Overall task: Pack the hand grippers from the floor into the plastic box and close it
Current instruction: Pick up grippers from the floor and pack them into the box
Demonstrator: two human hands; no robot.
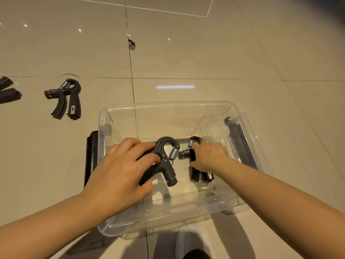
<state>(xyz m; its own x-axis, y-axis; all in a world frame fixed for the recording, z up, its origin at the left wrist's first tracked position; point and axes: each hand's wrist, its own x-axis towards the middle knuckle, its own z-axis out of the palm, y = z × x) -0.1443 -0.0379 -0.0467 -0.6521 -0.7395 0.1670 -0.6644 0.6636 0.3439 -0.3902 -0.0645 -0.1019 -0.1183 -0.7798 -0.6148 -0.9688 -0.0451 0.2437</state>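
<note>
A clear plastic box [119, 109] stands open on the tiled floor. Inside it my left hand [119, 169] grips a black hand gripper [167, 165] with a steel spring, low over the box's bottom. To its right my right hand [207, 156] holds a second black hand gripper [195, 172] that lies on the box's bottom. A third hand gripper [69, 99] lies on the floor to the box's far left. Part of another one [8, 92] shows at the left edge of the view.
A black latch handle [91, 152] hangs at the box's left side and another [240, 139] at its right. A small chip in the tile [131, 44] sits farther back. My white-shod foot [194, 242] is just in front of the box.
</note>
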